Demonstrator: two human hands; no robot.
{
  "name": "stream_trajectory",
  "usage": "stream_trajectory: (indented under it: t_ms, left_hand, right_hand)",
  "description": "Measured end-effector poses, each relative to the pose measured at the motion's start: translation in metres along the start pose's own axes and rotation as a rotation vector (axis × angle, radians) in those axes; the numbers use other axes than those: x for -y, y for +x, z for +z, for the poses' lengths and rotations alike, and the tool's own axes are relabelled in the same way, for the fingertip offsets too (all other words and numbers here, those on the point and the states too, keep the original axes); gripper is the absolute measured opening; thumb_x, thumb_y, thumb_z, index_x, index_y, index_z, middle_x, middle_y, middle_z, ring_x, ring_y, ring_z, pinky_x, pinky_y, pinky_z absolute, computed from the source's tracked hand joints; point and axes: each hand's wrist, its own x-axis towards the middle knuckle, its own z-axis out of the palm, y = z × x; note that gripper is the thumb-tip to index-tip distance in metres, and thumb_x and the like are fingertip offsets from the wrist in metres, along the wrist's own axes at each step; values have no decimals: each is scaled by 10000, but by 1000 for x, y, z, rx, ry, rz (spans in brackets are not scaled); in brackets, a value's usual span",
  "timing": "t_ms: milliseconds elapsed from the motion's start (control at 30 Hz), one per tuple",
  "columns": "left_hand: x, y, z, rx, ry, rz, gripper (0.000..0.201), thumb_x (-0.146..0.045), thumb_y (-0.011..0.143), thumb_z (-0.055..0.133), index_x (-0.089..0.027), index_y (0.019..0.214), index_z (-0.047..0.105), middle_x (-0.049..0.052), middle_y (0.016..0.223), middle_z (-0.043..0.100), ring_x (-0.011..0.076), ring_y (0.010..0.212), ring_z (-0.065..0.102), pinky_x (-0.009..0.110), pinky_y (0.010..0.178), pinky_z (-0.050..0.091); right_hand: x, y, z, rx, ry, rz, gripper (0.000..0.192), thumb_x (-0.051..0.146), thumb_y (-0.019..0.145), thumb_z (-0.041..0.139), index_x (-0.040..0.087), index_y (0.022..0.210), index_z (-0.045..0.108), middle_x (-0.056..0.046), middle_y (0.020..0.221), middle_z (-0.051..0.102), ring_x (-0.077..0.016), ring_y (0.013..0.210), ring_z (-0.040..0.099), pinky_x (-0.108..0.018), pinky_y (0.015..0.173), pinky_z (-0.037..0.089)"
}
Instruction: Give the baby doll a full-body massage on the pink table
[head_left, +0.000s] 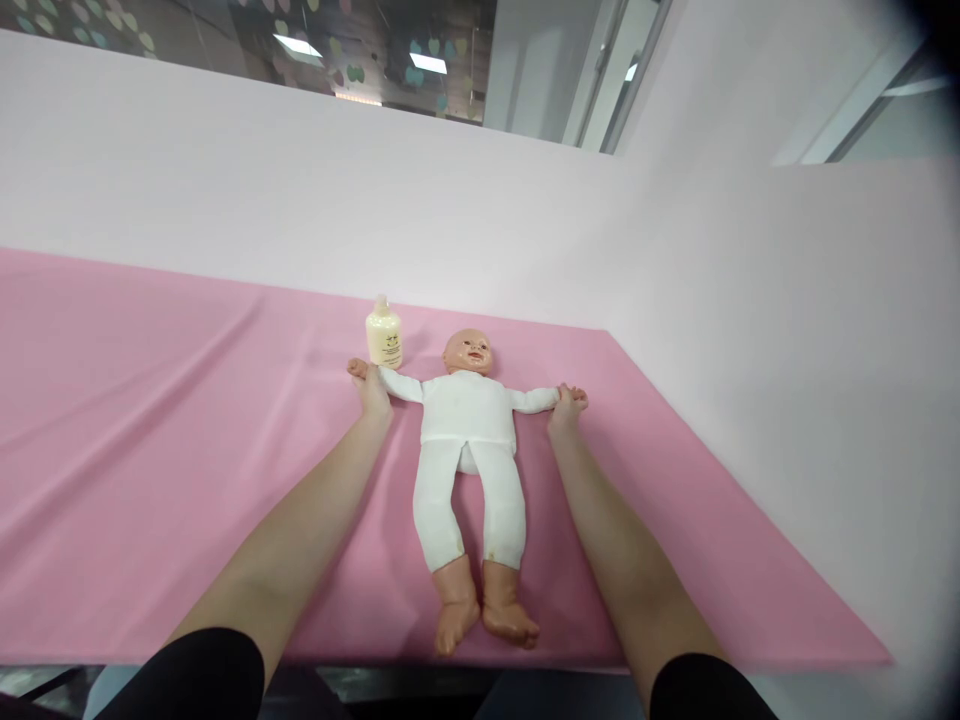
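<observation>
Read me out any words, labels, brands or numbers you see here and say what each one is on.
Cream bottle beside the doll's arm: a small dark print on its front, too small and blurred to read.
Doll's white suit, pink cloth, pale wall: no text.
Nothing else is legible.

head camera looks forward and down along a pink table [150, 420], fairly near.
</observation>
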Motion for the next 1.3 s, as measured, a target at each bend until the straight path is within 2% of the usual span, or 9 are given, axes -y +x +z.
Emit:
stream_trajectory:
  t_ms: [133,300,467,600,800,933,1100,1200,1300]
  left_hand:
    - [-3,-5,1,-8,9,29,394,-316,957,358,-177,1310,253,140,1377,437,195,1265,468,350,1010,440]
    - [-10,-13,5,18,-2,126,514,-296,886,498,-237,1343,270,113,1431,405,189,1313,433,349,1087,381]
    - [-13,-25,7,224,111,393,579,-297,877,524,-254,1389,258,108,1377,474,199,1270,480,356,1056,403]
    - [-15,-37,9,436,331,585,587,-309,871,537,-240,1414,324,108,1360,505,236,1250,490,404,1052,390]
    - [-24,-50,16,669,748,905,485,-275,873,506,-223,1354,475,85,1392,494,258,1294,426,450,1088,314]
    - [-27,-55,18,704,851,919,488,-216,878,471,-240,1365,473,64,1364,521,239,1249,462,421,1045,352]
    - [-24,-54,17,680,824,895,483,-225,866,501,-233,1349,490,76,1304,564,260,1197,494,442,1037,355]
    - [-22,-52,16,625,686,832,496,-265,856,536,-210,1345,476,98,1286,567,274,1183,507,456,1034,367]
    - [-20,-46,15,491,407,614,527,-267,864,533,-205,1370,400,108,1299,548,250,1191,520,424,1029,395]
  right_hand:
    - [11,-11,6,-51,-18,36,634,465,762,520,206,1253,214,-178,1416,284,-209,1312,422,-422,1061,430]
    - [33,-27,14,7,0,-17,779,416,727,597,136,1311,163,-232,1423,299,-214,1305,430,-402,1083,405]
    - [54,-47,18,241,-68,-253,690,350,822,506,192,1387,144,-182,1461,297,-207,1305,438,-461,1086,375]
    - [67,-62,21,491,-143,-495,548,275,868,472,215,1387,306,-111,1414,423,-198,1330,404,-435,1129,314]
    - [77,-75,25,776,-529,-751,498,175,854,463,249,1346,464,-72,1240,583,-229,1159,518,-429,1039,393]
    - [81,-76,26,810,-606,-778,512,160,846,461,256,1349,478,-61,1191,602,-226,1093,533,-410,995,418]
    - [74,-75,25,782,-561,-754,494,202,864,459,251,1355,459,-70,1227,594,-231,1137,526,-428,1034,393]
    - [69,-72,25,687,-411,-640,530,264,879,467,228,1400,370,-93,1338,524,-223,1249,471,-440,1088,350]
    - [68,-66,25,555,-180,-484,603,298,878,473,213,1434,253,-110,1443,405,-193,1337,394,-431,1129,301]
